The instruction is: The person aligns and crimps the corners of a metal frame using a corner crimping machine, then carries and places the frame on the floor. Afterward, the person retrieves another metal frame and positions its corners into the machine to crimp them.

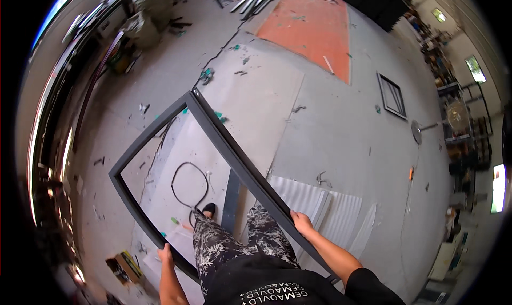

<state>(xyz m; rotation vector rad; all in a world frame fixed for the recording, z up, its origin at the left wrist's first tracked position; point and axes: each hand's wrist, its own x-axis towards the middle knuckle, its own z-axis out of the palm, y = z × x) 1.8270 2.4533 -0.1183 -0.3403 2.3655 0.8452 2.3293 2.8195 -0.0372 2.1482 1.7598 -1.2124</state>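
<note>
A large dark grey window frame [229, 150] is held aslant in front of my body, its far corner pointing away from me. My left hand [166, 254] is closed around the left long bar, with the thumb on top. On the right long bar, my right hand [302, 223] grips the outer edge. No pane shows in the frame; through its opening I see the floor, my shoe and a looped black cord [173, 179]. The frame's near end is partly hidden by my body.
White ribbed foam sheeting [341, 211] lies right of my legs, a dark flat bar [231, 198] between them. A cardboard box [124, 267] stands at lower left. Farther off are an orange sheet [314, 30], a smaller frame [382, 91], a pedestal fan [417, 132] and scattered scraps.
</note>
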